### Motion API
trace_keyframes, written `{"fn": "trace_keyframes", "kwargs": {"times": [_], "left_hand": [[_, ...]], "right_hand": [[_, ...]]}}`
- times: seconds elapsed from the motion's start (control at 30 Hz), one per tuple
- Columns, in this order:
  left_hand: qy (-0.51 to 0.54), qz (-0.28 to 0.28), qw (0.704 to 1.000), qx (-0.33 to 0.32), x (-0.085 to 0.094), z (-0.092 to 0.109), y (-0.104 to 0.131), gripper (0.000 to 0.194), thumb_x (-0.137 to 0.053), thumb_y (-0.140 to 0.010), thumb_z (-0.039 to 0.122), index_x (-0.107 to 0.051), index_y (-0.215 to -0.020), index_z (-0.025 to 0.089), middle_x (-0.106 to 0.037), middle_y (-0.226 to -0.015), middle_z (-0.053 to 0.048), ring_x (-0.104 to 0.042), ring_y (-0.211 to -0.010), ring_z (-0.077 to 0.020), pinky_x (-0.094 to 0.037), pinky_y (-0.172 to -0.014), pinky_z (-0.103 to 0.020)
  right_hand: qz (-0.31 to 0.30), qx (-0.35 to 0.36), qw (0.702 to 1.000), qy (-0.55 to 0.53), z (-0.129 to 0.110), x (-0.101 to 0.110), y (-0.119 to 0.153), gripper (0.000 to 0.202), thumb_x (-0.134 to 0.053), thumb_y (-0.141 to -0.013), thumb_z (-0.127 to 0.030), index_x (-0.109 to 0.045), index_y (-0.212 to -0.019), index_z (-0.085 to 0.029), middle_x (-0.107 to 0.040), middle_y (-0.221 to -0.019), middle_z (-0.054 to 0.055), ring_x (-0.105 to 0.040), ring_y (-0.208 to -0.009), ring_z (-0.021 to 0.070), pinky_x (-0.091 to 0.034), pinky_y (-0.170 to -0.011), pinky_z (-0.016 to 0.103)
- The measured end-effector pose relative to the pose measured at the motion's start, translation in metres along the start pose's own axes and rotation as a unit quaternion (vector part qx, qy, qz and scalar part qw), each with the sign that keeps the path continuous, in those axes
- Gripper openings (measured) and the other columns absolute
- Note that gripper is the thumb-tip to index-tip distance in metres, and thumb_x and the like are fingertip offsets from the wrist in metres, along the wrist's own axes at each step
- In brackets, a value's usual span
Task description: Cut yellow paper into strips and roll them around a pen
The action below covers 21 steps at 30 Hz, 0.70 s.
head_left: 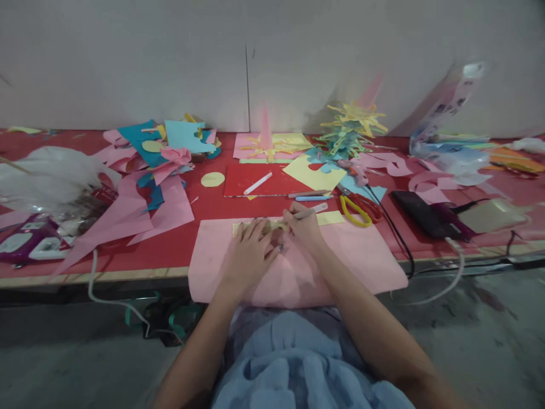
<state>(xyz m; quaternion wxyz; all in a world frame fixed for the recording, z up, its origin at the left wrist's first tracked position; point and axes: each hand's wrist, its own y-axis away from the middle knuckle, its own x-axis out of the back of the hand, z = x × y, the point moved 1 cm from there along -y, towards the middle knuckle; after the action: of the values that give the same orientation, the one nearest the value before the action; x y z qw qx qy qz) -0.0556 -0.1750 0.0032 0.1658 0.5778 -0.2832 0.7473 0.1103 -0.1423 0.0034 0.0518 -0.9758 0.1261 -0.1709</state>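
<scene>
A large pink sheet (357, 267) lies in front of me and hangs over the table's front edge. Across its far side runs a narrow pale yellow strip (332, 218). My left hand (252, 245) rests flat on the strip and the pink sheet, fingers spread. Just to its right, my right hand (304, 227) grips a white pen (313, 211), held at a slant; the tip is hidden by the fingers. Right of the pen lie scissors (355, 211) with yellow and red handles.
Beyond are a red board (238, 180) with a white marker (258, 183), a yellow sheet (314, 173) and a pink paper cone (266, 128). Pink scraps (170, 199) and a plastic bag (55, 176) lie left. A black phone (417, 213) and cables are right. A wall stands behind.
</scene>
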Motion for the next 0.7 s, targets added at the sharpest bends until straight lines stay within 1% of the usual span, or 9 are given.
{"fn": "trace_keyframes", "kwargs": {"times": [0.1,0.23,0.33,0.47,0.6,0.7], "left_hand": [[0.002,0.000,1.000,0.001,0.0001,-0.0001,-0.0004,0.040,-0.041,-0.093,0.040,-0.055,-0.127,0.022,-0.042,-0.147,-0.008,-0.035,-0.137,-0.0269,-0.026,-0.113,-0.051],[0.003,-0.002,1.000,0.004,0.0006,0.0006,-0.0007,0.042,-0.041,-0.094,0.040,-0.053,-0.129,0.023,-0.042,-0.147,-0.008,-0.035,-0.137,-0.0268,-0.026,-0.113,-0.050],[0.001,-0.003,1.000,0.003,0.0006,0.0009,-0.0006,0.042,-0.040,-0.094,0.040,-0.053,-0.129,0.022,-0.042,-0.147,-0.008,-0.036,-0.136,-0.0271,-0.026,-0.113,-0.050],[0.000,-0.001,1.000,0.002,-0.0004,0.0002,-0.0004,0.043,-0.040,-0.094,0.040,-0.052,-0.130,0.021,-0.042,-0.147,-0.008,-0.035,-0.137,-0.0272,-0.026,-0.113,-0.050],[0.006,0.003,1.000,-0.001,-0.0011,-0.0003,-0.0001,0.042,-0.039,-0.094,0.040,-0.053,-0.130,0.023,-0.042,-0.147,-0.007,-0.034,-0.137,-0.0268,-0.026,-0.113,-0.051],[0.004,0.000,1.000,0.001,-0.0003,0.0004,-0.0002,0.041,-0.039,-0.094,0.040,-0.054,-0.128,0.022,-0.041,-0.148,-0.007,-0.034,-0.137,-0.0271,-0.026,-0.113,-0.051]], "right_hand": [[-0.004,0.001,1.000,-0.001,0.0016,0.0000,-0.0004,0.028,-0.052,-0.079,-0.036,-0.036,-0.060,-0.024,-0.043,-0.040,-0.008,-0.041,-0.038,0.0101,-0.033,-0.044,0.023],[0.009,0.008,1.000,0.012,0.0018,0.0001,0.0003,0.028,-0.052,-0.079,-0.035,-0.036,-0.059,-0.024,-0.041,-0.040,-0.009,-0.039,-0.038,0.0097,-0.032,-0.044,0.023],[0.001,0.004,1.000,0.006,0.0010,-0.0001,0.0010,0.027,-0.052,-0.079,-0.035,-0.035,-0.060,-0.024,-0.041,-0.041,-0.009,-0.040,-0.038,0.0101,-0.031,-0.043,0.023],[0.022,0.015,1.000,0.014,0.0009,0.0002,0.0005,0.028,-0.050,-0.080,-0.035,-0.034,-0.059,-0.024,-0.043,-0.044,-0.008,-0.042,-0.042,0.0104,-0.033,-0.046,0.023],[0.028,0.012,0.999,0.027,0.0013,0.0009,-0.0001,0.029,-0.051,-0.079,-0.033,-0.033,-0.058,-0.024,-0.041,-0.043,-0.007,-0.041,-0.044,0.0106,-0.032,-0.047,0.023],[0.020,0.011,1.000,0.014,0.0007,0.0008,0.0006,0.029,-0.050,-0.081,-0.035,-0.035,-0.059,-0.024,-0.044,-0.045,-0.007,-0.043,-0.045,0.0110,-0.034,-0.049,0.023]]}}
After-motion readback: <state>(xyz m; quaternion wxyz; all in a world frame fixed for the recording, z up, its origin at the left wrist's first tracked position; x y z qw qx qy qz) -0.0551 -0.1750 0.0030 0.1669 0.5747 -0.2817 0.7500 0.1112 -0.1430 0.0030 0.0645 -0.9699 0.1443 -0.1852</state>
